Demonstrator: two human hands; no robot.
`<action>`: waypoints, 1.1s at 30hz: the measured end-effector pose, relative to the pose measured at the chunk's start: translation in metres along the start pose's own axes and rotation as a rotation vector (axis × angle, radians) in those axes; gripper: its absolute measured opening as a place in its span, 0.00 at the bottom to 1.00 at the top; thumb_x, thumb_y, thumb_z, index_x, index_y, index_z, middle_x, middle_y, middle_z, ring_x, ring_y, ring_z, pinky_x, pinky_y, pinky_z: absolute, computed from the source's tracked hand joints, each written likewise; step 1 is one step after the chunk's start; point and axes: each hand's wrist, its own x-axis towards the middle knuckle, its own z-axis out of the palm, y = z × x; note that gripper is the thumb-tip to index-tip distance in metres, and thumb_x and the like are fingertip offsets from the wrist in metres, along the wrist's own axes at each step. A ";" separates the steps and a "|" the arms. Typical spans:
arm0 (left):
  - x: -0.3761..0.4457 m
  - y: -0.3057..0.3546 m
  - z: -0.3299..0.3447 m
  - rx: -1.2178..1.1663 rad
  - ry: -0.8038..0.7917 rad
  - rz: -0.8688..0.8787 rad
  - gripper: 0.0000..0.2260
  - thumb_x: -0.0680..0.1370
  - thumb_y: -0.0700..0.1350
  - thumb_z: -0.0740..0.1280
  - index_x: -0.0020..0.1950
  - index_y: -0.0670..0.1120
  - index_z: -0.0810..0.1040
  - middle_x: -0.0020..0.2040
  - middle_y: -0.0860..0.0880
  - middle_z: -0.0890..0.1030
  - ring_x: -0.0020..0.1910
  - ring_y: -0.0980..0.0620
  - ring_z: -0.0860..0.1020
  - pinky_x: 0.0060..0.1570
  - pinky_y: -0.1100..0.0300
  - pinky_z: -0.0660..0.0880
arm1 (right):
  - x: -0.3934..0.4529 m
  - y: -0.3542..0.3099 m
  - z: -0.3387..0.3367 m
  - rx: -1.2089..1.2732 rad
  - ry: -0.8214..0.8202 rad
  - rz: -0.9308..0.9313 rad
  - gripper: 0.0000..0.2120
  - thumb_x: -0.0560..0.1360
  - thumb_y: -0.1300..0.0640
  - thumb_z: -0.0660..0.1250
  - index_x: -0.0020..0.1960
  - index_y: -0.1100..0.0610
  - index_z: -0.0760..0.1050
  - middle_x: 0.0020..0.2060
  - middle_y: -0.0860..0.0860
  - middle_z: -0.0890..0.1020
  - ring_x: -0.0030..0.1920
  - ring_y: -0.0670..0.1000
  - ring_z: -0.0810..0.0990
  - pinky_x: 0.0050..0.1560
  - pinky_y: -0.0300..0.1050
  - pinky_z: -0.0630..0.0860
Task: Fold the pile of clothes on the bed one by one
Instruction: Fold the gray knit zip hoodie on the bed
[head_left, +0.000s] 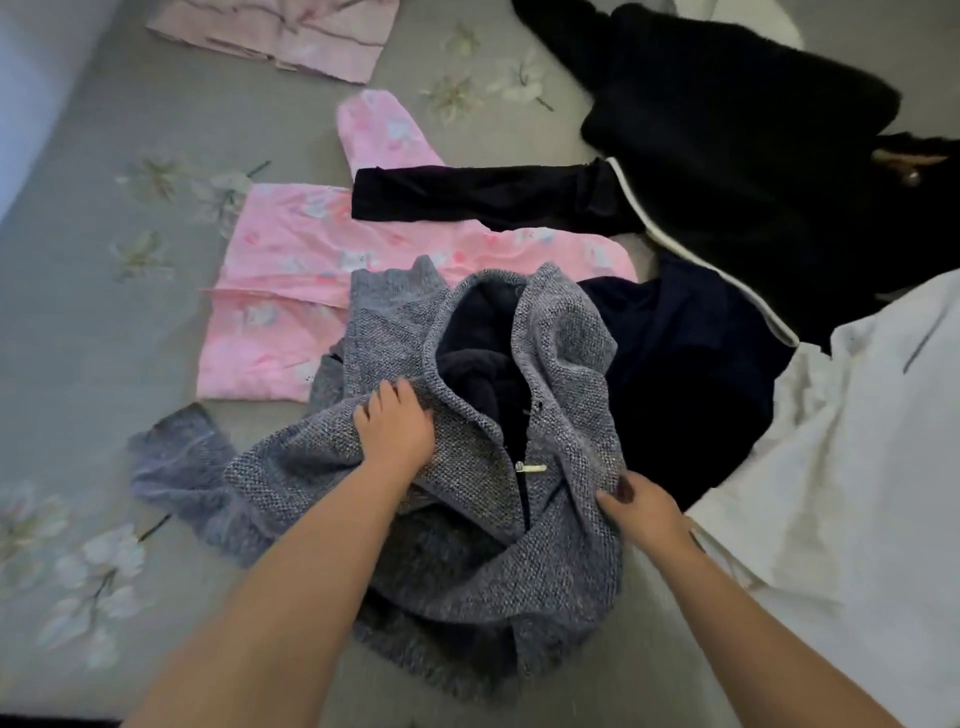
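Observation:
A grey knitted hooded jacket with a dark lining and a zip lies bunched in the middle of the bed. My left hand grips the fabric on its left side near the hood opening. My right hand pinches the jacket's right front edge. Behind it a pink printed garment lies spread flat, and a black sleeve lies across it. A dark navy garment lies just right of the jacket.
A large black fleece garment with a white zip covers the far right. A white cloth lies at the near right. A folded pink piece sits at the far left. The grey floral bedsheet shows on the left.

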 end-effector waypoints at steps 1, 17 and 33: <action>0.005 -0.001 -0.001 -0.009 -0.015 -0.026 0.27 0.79 0.54 0.56 0.73 0.41 0.54 0.71 0.41 0.64 0.69 0.42 0.63 0.65 0.46 0.60 | 0.001 -0.003 0.002 0.036 0.006 0.004 0.16 0.76 0.50 0.63 0.61 0.55 0.74 0.57 0.54 0.79 0.59 0.55 0.75 0.61 0.50 0.69; -0.039 -0.011 -0.028 -0.316 0.335 0.204 0.10 0.79 0.48 0.60 0.48 0.42 0.75 0.43 0.46 0.75 0.48 0.44 0.75 0.49 0.52 0.66 | 0.008 -0.020 -0.018 0.086 0.264 -0.034 0.10 0.78 0.53 0.59 0.52 0.56 0.76 0.49 0.55 0.81 0.54 0.57 0.76 0.50 0.46 0.66; -0.193 -0.048 -0.346 -0.391 1.350 0.374 0.07 0.73 0.36 0.68 0.38 0.33 0.74 0.34 0.35 0.75 0.35 0.37 0.75 0.36 0.48 0.69 | -0.237 -0.216 -0.236 0.062 1.383 -0.957 0.04 0.61 0.66 0.71 0.32 0.59 0.79 0.27 0.53 0.79 0.34 0.57 0.79 0.43 0.49 0.64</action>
